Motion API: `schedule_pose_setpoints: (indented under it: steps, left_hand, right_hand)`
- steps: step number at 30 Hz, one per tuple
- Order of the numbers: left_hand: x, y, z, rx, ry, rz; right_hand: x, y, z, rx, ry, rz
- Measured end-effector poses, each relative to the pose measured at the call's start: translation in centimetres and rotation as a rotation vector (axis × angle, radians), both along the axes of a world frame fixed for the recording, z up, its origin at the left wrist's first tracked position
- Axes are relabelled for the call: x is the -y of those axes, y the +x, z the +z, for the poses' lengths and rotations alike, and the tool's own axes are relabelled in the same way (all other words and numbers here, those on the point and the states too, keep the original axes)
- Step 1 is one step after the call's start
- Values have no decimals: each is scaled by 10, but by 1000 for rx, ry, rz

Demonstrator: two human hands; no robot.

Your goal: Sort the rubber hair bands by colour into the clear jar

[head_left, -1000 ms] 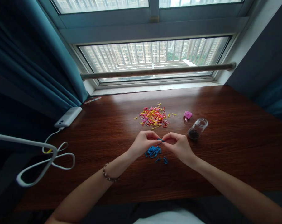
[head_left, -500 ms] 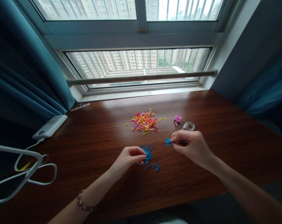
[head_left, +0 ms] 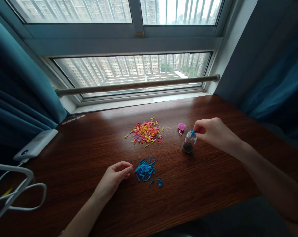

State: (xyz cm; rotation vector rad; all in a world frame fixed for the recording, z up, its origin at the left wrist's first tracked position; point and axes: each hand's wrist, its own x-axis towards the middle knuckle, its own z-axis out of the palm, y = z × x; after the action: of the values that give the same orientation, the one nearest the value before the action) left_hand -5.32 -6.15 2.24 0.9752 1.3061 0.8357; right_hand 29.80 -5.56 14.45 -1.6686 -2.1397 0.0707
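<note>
Between finger and thumb, my right hand [head_left: 206, 130] pinches some blue bands [head_left: 193, 133] at the mouth of a small clear jar [head_left: 189, 142]. Dark contents lie at the jar's bottom. My left hand [head_left: 118, 176] is closed, fingertips pressed together, just left of a pile of blue bands [head_left: 145, 169]; whether it holds anything is too small to tell. Two blue pieces lie apart, below the pile. Farther back is a heap of pink, red and yellow bands [head_left: 147, 131]. A pink lid-like piece [head_left: 181, 126] sits behind the jar.
A white power bank [head_left: 35, 144] and looped white cable [head_left: 27, 187] lie at the left of the brown table [head_left: 213, 184]. A window with a rail [head_left: 139, 86] stands behind, with blue curtains at both sides.
My right hand has moved right and up with the blue bands, to the jar's mouth. My left hand has drawn back left from the blue pile. The view has shifted slightly.
</note>
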Motion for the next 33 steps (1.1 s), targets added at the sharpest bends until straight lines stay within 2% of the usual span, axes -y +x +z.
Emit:
schedule_pose_setpoints:
  steps: [5, 12, 17, 22, 25, 28, 30, 33]
  left_hand:
    - [0, -1, 3, 20, -22, 13]
    - [-2, -6, 0, 60, -54, -2]
    - [1, -4, 4, 85, -49, -34]
    - [5, -2, 10, -74, 65, -108]
    - [5, -3, 11, -250, 240, -183]
    - [3, -3, 10, -421, 413, -268]
    - [2, -1, 8, -529, 465, -370]
    - [-1, 7, 7, -671, 542, -482]
  right_hand:
    - [-2, 3, -1, -16, -75, 64]
    - [0, 4, -3, 22, -54, 145]
    - [2, 3, 0, -23, -60, 166]
    - [14, -7, 2, -95, 6, 164]
    - [29, -28, -14, -171, -12, 217]
    - [45, -56, -43, -178, -173, 318]
    - [52, -73, -63, -90, -268, 386]
    - [59, -92, -84, 81, -295, 462]
